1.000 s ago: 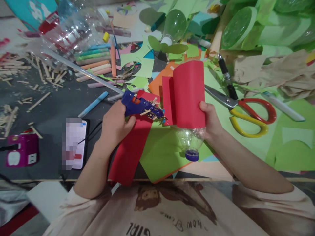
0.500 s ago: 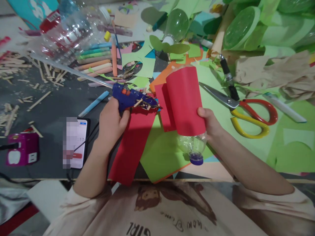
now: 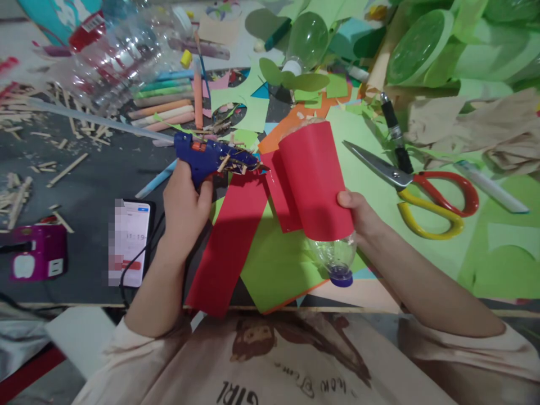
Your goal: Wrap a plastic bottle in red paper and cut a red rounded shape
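My left hand [image 3: 185,197] is wrapped round the grip of a blue glue gun [image 3: 205,160], with a long glue stick [image 3: 101,121] poking out of its back. Bits of wood cling to the gun's front, and its nozzle is by the upper corner of a loose red paper flap [image 3: 283,194]. That flap belongs to the red paper [image 3: 317,183] rolled around a clear plastic bottle [image 3: 333,252]. The bottle tilts with its dark blue cap [image 3: 341,276] toward me. My right hand [image 3: 360,211] grips the wrapped bottle from the right, thumb on the paper, other fingers hidden behind.
A red paper strip [image 3: 230,247] lies on green paper [image 3: 270,270]. Scissors [image 3: 426,194] and a black pen [image 3: 394,132] lie to the right. On the left are a phone [image 3: 137,242], a purple box [image 3: 40,253] and wood sticks [image 3: 67,169]. Clear bottles [image 3: 126,62] stand behind.
My left hand has drawn the glue gun a little to the left. The wrapped bottle has tilted slightly, and a thin shiny line shows along the red flap's edge.
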A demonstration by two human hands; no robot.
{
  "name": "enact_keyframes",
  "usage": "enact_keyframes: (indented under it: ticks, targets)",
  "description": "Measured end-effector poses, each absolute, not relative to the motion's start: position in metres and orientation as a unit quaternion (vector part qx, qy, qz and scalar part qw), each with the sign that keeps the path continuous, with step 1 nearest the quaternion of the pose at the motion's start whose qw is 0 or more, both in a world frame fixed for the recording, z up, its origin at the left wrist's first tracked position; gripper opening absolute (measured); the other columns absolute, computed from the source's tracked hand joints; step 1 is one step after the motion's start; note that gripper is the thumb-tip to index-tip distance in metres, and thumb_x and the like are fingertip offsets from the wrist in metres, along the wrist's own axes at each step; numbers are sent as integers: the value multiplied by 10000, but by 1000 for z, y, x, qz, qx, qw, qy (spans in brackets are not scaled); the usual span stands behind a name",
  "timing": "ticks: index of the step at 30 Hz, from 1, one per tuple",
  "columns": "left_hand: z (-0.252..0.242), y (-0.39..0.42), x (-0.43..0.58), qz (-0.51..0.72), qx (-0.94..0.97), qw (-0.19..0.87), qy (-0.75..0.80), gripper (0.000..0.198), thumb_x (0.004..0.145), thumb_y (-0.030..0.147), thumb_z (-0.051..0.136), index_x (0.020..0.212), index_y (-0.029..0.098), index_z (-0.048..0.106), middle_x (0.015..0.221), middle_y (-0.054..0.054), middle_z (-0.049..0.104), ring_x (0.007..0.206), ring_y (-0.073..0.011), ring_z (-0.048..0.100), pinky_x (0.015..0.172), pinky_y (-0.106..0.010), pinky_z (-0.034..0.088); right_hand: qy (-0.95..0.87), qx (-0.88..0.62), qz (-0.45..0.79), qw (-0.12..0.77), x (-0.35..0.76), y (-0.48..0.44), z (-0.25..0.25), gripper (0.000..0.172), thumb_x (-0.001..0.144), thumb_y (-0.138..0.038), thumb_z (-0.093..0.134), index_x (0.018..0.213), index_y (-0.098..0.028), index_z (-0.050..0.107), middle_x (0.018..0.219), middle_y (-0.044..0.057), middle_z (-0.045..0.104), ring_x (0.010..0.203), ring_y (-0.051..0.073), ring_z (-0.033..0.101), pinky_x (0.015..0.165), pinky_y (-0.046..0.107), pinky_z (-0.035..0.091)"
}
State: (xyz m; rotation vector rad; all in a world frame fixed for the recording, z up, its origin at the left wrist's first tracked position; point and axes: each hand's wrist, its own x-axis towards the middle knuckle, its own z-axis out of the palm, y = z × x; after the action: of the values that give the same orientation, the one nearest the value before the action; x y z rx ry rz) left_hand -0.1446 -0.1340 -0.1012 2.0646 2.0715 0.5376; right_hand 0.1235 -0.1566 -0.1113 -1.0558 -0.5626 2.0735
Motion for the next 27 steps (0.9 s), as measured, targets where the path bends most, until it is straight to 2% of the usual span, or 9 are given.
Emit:
enact_keyframes:
  ticks: [6, 10, 19, 22, 25, 27]
  targets:
    - [-101, -132, -147, 195, 680, 62, 704, 341, 851, 295, 444, 1183, 223, 471, 1077, -104, 648, 1015, -279, 644, 839, -378, 508, -201, -400, 816, 366, 122, -157, -111, 447, 453, -436, 857, 829, -227, 734, 760, -3, 757, 623, 157, 685, 530, 235, 577]
    - [-101, -131, -148, 205, 676, 61, 705, 332, 846, 279, 456, 1176, 249, 470, 1086, -87, 654, 1022, -265, 645, 849, -375, 512, -208, -380, 824, 365, 121, -156, -110, 460, 472, -429, 856, 861, -219, 727, 792, -1, 766, 640, 158, 702, 547, 231, 591]
    - [-105, -129, -149, 250, 651, 93, 711, 332, 805, 289, 498, 1127, 210, 497, 1120, -129, 632, 1065, -312, 621, 921, -431, 478, -210, -347, 844, 350, 122, -154, -110, 426, 500, -399, 844, 867, -225, 717, 812, -22, 766, 650, 150, 704, 558, 221, 581]
    - [-105, -129, -148, 275, 641, 84, 711, 431, 746, 321, 582, 1148, 197, 487, 1168, -127, 622, 1110, -310, 599, 955, -429, 470, -220, -347, 844, 344, 126, -154, -111, 433, 527, -415, 834, 901, -237, 708, 840, -32, 765, 700, 152, 710, 609, 227, 589]
    - [-103, -130, -144, 287, 627, 80, 720, 555, 690, 357, 632, 1187, 175, 468, 1108, -114, 642, 1031, -292, 625, 908, -410, 499, -227, -384, 817, 365, 128, -153, -113, 436, 569, -457, 810, 922, -230, 693, 849, -9, 766, 733, 171, 716, 635, 245, 595]
    - [-102, -133, -142, 272, 640, 86, 714, 526, 689, 368, 617, 1160, 174, 485, 1027, -101, 652, 963, -282, 642, 866, -397, 512, -216, -399, 802, 389, 129, -152, -113, 427, 560, -473, 816, 888, -230, 691, 813, -11, 765, 702, 169, 714, 612, 241, 595]
